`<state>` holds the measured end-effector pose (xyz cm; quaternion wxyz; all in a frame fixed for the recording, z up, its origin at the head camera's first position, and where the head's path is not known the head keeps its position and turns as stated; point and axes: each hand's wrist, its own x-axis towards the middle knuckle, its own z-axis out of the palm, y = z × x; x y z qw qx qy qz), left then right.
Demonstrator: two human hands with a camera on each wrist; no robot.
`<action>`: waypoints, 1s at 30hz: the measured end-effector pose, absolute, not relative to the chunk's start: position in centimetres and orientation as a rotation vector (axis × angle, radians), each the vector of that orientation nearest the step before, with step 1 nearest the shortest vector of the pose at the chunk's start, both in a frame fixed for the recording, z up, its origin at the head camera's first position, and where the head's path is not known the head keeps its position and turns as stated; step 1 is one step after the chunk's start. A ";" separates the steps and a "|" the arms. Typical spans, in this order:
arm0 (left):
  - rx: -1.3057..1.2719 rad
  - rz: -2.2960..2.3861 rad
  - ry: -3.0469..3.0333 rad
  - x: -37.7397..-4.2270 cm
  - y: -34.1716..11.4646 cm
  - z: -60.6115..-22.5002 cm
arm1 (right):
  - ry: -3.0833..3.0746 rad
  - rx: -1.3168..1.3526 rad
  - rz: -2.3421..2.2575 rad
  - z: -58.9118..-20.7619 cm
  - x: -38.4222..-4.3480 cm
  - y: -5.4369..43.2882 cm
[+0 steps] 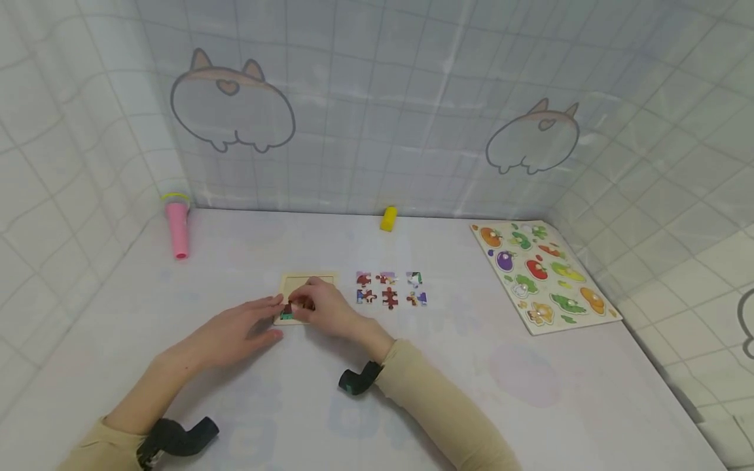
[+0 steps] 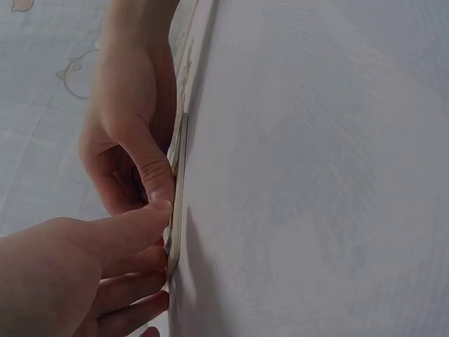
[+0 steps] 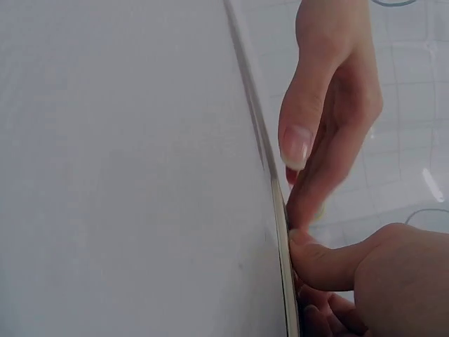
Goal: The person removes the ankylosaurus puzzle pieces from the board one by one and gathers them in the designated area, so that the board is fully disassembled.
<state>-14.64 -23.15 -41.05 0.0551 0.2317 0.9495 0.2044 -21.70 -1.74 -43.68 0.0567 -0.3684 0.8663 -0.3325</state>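
The flat, rectangular wooden tray (image 1: 287, 282) lies on the pale tabletop (image 1: 448, 261), apparently longer left to right, its thin side plain only in the wrist views, my left hand (image 1: 230, 333) near-straight at its left edge, my right hand (image 1: 330, 311) curled over it, any pinch unclear, six knobbly jigsaw pieces (image 1: 390, 297) to its right.

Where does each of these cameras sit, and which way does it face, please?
Head: on the head, facing forward and down at the wooden frame and puzzle pieces; both sleeves, left hand and right hand show.
Left wrist: on that wrist, facing the frame's edge low over the table; left hand near, right beyond.
Right wrist: likewise, but right hand near, left beyond.
Shared: both wrist views show both hands.
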 end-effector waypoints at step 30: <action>0.705 0.535 2.883 -14.7 -23.5 -41.6 | 2.633 -1.103 -0.985 -43.8 -21.4 -1.9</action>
